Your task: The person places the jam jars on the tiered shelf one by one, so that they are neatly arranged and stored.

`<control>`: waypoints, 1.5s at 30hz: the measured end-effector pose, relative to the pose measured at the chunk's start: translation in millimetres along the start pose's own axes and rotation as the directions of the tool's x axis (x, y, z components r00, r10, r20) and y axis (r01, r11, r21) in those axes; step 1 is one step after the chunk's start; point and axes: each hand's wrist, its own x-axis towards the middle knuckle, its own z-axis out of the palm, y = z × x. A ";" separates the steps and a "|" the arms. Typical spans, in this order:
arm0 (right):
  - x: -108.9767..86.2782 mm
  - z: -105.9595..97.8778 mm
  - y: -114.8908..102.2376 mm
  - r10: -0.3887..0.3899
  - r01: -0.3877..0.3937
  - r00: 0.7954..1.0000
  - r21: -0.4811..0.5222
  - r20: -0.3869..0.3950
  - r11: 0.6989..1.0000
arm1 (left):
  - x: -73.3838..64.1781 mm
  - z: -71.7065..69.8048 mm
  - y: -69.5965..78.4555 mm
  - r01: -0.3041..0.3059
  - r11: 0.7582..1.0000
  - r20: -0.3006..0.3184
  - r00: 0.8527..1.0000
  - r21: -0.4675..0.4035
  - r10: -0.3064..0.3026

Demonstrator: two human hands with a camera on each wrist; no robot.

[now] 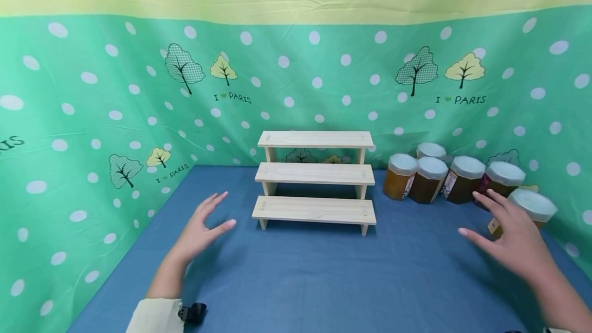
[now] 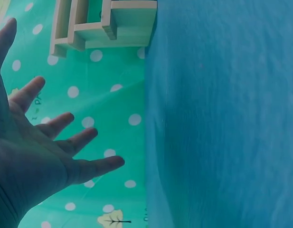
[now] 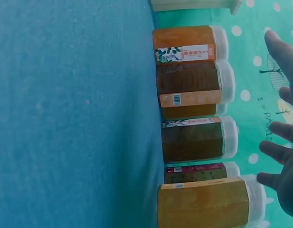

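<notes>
Both hands are bare and held above the table, fingers spread and relaxed, with nothing in either one. From where I stand, the left hand (image 1: 196, 238) is out over the left part of the blue cloth (image 1: 324, 281), its thumb pointing toward the wooden stand (image 1: 314, 173) but apart from it. A pale sleeve (image 1: 157, 317) covers that forearm, and a small black device (image 1: 193, 313) sits at its cuff. The right hand (image 1: 515, 240) is up near the jars, its fingers reaching across in front of the closest one, an amber jar (image 3: 203, 204) with a white lid; I can't tell whether any fingertip touches it. Six jars are gathered at the right rear of the table, all upright and lidded. At the end nearest the stand is an orange jar (image 1: 399, 181), next to a brown jar (image 1: 426, 184), with another jar (image 1: 431, 149) tucked behind them. Then come a dark jar (image 1: 462, 184) and, partly behind the amber one, a jar with a purplish label (image 1: 505, 174). The stand has three steps, rising toward the back, and stands near the green curtain (image 1: 314, 84) printed with white dots and little trees.
</notes>
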 end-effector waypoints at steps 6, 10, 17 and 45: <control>-5.1 -2.4 2.1 0.079 -0.078 0.996 0.034 -0.041 0.996 | 2.4 4.0 1.0 0.016 0.997 0.011 1.000 -0.077 -0.015; -6.3 -6.2 5.0 0.104 -0.100 0.992 0.043 -0.078 0.994 | 5.8 7.2 1.1 0.042 0.992 0.020 0.999 -0.119 -0.040; -8.4 -12.5 11.2 0.109 -0.095 0.969 0.073 -0.223 0.993 | 9.6 10.8 0.8 0.038 0.981 0.026 0.999 -0.189 -0.034; -10.8 -22.4 30.4 0.407 -0.357 0.839 0.198 -0.361 0.913 | 25.0 23.3 -1.5 0.127 0.900 0.079 0.991 -0.418 -0.103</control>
